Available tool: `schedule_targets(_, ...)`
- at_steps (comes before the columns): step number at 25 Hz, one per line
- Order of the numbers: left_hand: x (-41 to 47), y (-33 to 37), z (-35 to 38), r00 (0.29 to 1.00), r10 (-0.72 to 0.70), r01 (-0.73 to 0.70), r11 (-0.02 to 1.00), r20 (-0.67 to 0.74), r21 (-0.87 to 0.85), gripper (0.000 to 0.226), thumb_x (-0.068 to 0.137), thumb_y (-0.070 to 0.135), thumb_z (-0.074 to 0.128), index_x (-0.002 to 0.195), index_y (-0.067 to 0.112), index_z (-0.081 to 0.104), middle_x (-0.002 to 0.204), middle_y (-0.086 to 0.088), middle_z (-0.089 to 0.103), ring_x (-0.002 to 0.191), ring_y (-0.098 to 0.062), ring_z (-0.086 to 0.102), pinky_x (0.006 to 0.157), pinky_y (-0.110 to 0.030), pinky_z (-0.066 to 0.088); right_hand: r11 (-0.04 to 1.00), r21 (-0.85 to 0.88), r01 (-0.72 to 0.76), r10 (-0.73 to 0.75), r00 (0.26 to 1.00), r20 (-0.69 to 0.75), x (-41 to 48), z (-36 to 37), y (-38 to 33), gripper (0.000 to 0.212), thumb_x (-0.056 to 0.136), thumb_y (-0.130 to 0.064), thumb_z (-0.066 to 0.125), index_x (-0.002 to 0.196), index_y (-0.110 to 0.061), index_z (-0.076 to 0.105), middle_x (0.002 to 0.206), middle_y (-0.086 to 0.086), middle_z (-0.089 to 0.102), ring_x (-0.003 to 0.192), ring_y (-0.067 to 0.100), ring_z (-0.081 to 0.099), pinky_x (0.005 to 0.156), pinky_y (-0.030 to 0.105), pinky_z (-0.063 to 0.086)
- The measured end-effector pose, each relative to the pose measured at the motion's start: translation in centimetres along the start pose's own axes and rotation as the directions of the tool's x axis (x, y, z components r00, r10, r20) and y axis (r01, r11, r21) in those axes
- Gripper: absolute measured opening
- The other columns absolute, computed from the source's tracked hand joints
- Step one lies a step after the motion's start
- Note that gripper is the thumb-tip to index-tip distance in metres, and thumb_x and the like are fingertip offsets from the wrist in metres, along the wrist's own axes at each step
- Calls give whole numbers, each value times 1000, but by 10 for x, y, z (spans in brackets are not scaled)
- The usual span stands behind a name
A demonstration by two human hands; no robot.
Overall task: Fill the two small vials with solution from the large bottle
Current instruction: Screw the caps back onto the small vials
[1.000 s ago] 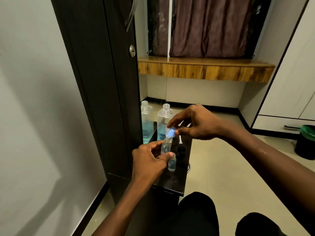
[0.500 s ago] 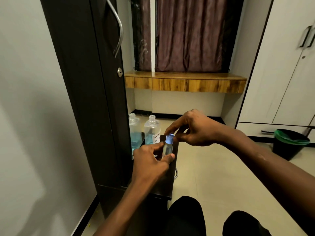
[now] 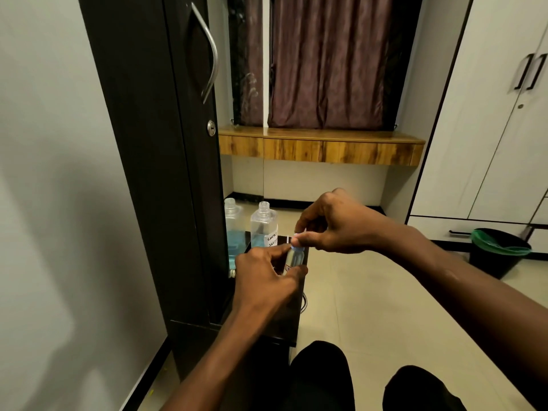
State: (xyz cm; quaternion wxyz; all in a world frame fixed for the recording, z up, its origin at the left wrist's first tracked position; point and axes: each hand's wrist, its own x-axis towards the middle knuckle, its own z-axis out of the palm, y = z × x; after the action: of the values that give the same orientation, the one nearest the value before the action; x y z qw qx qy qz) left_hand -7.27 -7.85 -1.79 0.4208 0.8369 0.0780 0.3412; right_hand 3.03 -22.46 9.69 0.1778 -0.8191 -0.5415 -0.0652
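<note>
My left hand (image 3: 267, 277) grips a small clear vial (image 3: 293, 258) upright over the black table (image 3: 284, 327). Right above it, my right hand (image 3: 332, 223) pinches the vial's blue cap (image 3: 297, 247) between thumb and fingertips. The large clear bottle (image 3: 263, 225) stands uncapped at the table's far end, with blue solution in its lower part and a handwritten white label. Its reflection (image 3: 232, 229) shows in the glossy cupboard side to its left. The second vial is hidden behind my left hand.
A tall black cupboard (image 3: 166, 143) with a metal handle stands directly left of the table. Beyond are a wooden ledge (image 3: 320, 146) under a curtain, white wardrobes (image 3: 489, 129) at right, and a black bin (image 3: 498, 252) with a green liner on the tiled floor.
The camera has tilted up, so the scene sits lower in view. My right hand's fingers have come down tighter over the blue cap; my left hand keeps hold of the vial.
</note>
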Motion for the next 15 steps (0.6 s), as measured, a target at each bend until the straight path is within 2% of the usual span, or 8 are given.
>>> schedule_targets(2,1,0,-1,1000,5,-4,1000,-12,24,41,76,36,88,115,27,78,88,17,74,78,-2,70,65,-8,53,999,-17,-31,30,999,-45,2,4,-3,56,79,-73,62,82,-19,79,66,-8,69,62,5,65,50,17,52)
schedule_targets(4,2,1,-1,1000,-3,3,1000,-23,7,41,76,35,88,114,27,78,86,21,70,78,2,69,63,-3,47,999,9,-41,42,994,-106,5,5,-4,65,84,-76,52,85,-18,79,72,-3,73,63,11,66,53,21,52)
schedule_targets(7,2,2,-2,1000,-7,7,1000,-22,-17,37,75,32,89,111,30,78,82,26,68,77,4,69,64,-4,49,992,126,0,9,997,-71,6,-3,-2,34,95,-42,62,118,-20,75,117,-6,73,98,6,69,74,15,55)
schedule_targets(8,3,1,-2,1000,-8,8,1000,-20,-15,36,75,31,89,110,30,78,80,27,68,76,4,69,62,-3,49,990,137,34,-31,999,-23,6,-7,-2,31,91,-28,67,121,-23,73,121,-13,69,105,3,68,76,14,57)
schedule_targets(10,3,0,-2,1000,-10,10,1000,-17,-12,34,75,32,89,107,31,79,79,24,69,73,2,70,60,-4,51,994,82,69,-72,997,34,5,-6,-1,27,88,-19,73,113,-26,76,109,-21,69,96,-4,68,69,10,56)
schedule_targets(12,2,-1,-1,1000,-13,13,1000,-15,-11,36,75,34,89,109,31,78,82,21,71,74,1,70,62,-7,53,1000,-3,25,-25,1000,-9,7,-1,-5,20,86,-43,76,97,-26,79,82,-20,71,73,-7,66,54,9,49)
schedule_targets(14,1,0,-1,999,-30,30,999,-15,-14,40,76,37,89,113,29,77,89,17,73,77,0,70,65,-9,53,999,-45,-28,23,993,-118,10,3,-7,47,80,-73,62,79,-28,75,60,-17,63,61,-6,62,45,10,43)
schedule_targets(15,1,0,-1,999,-30,29,999,-21,-19,41,75,36,89,114,27,77,90,18,73,77,0,69,65,-9,52,999,-37,-30,24,989,-143,11,4,-6,51,82,-77,56,76,-29,73,58,-19,60,59,-5,62,45,10,42)
